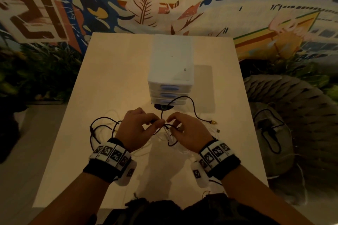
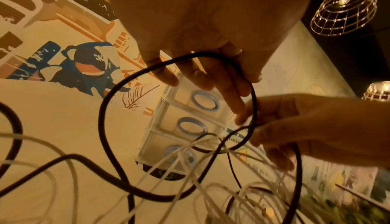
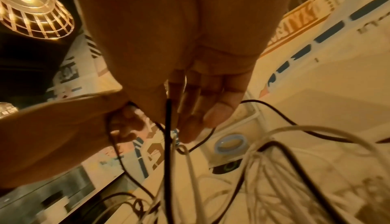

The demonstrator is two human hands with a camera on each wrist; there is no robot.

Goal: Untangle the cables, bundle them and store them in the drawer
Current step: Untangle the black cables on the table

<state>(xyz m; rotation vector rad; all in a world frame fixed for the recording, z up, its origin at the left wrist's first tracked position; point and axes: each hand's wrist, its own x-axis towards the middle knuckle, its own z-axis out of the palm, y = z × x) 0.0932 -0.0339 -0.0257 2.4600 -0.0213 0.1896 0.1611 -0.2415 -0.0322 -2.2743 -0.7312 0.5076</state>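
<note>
Both wrists low: left hand [image 1: 136, 129] and right hand [image 1: 186, 129] pinch black cable [image 1: 162, 113]; ease 1 loop free of white cables [image 2: 190, 169], don't yank.

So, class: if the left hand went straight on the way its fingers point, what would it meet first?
Probably the right hand, whose fingertips nearly meet the left hand over the black cable; depth is uncertain.

Dim, warm amber light from caged wire pendant lamps [image 2: 344, 6] overhead. The pale wooden counter [image 1: 113, 82] carries soft shadows. Wide-angle bending warps the edges; near cables in the wrist views are blurred.
</note>
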